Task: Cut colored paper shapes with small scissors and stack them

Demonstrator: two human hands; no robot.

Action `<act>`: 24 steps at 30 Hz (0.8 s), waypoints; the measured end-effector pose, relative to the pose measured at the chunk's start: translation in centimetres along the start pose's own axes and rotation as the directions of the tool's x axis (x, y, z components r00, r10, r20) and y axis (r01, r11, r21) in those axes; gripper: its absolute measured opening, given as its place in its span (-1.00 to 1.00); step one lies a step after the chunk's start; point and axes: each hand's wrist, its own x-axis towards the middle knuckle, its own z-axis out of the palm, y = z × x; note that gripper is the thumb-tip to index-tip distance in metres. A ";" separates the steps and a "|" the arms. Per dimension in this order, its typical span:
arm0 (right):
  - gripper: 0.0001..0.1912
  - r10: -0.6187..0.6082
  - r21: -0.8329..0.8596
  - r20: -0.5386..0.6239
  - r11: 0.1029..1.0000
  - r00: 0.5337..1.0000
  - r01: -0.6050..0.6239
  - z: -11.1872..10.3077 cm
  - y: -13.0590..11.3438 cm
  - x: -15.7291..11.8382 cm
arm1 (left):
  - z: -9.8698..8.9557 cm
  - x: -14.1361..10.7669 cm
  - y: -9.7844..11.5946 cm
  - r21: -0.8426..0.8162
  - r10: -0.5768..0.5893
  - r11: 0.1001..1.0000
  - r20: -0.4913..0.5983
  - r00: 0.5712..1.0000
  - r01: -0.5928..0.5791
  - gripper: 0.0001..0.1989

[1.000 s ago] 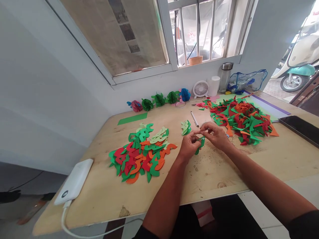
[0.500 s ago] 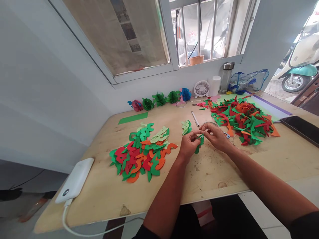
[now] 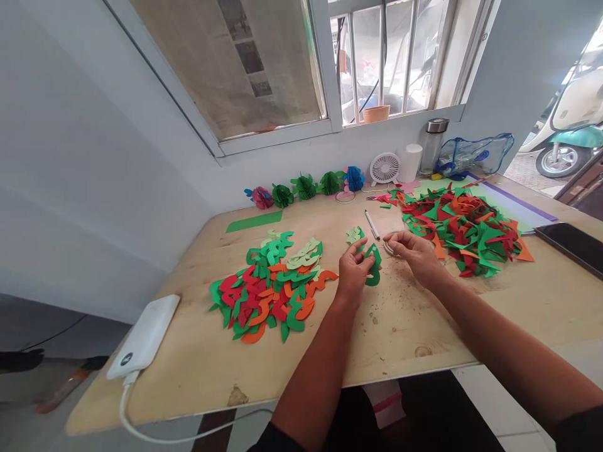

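Observation:
Near the middle of the table, my left hand [image 3: 354, 266] holds a curved green paper piece [image 3: 374, 269] between thumb and fingers. My right hand [image 3: 414, 253], a little to the right and apart from that piece, has its thumb and fingers closed at a pale ring-like item [image 3: 390, 245], partly hidden by the fingers. Light green cut pieces [image 3: 354, 235] lie just behind my left hand. A white pen [image 3: 372, 225] rests behind the gap between my hands.
Curved red, orange and green cutouts [image 3: 264, 290] are heaped on the left. A pile of pointed scraps [image 3: 464, 226] lies right, beside a phone [image 3: 571, 246]. Paper flowers [image 3: 304, 187], a small fan [image 3: 385, 168] and a bottle [image 3: 432, 148] line the wall. A power bank [image 3: 144, 336] sits left.
My hands have moved apart. The green piece stays in my left hand and shows more fully, while my right hand has let go of it and is at the ring-like item.

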 end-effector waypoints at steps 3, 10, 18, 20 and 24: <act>-0.69 0.022 0.026 0.062 0.999 0.998 -0.023 0.3 -0.3 -0.3 | -0.1 0.0 -0.1 0.007 0.043 0.999 -0.054 0.998 -0.043 -0.40; -0.69 0.025 0.014 0.165 1.000 0.986 -0.028 1.1 -0.2 -0.7 | -0.1 0.2 -0.9 0.033 0.160 0.987 -0.062 0.985 -0.159 -0.42; -0.68 -0.007 -0.017 0.132 1.000 0.991 0.010 1.0 -0.3 -0.6 | 0.4 -0.1 -1.1 0.012 0.134 0.991 -0.003 0.991 -0.134 -0.38; -0.67 -0.013 0.000 0.125 1.000 0.992 0.013 1.1 -0.6 -0.6 | 0.4 -0.1 -1.1 0.013 0.103 0.995 0.017 0.995 -0.103 -0.39; -0.68 -0.027 -0.001 0.121 1.000 0.992 0.027 1.0 -0.8 -0.7 | 0.4 -0.2 -1.0 0.014 0.083 0.996 0.029 0.996 -0.083 -0.41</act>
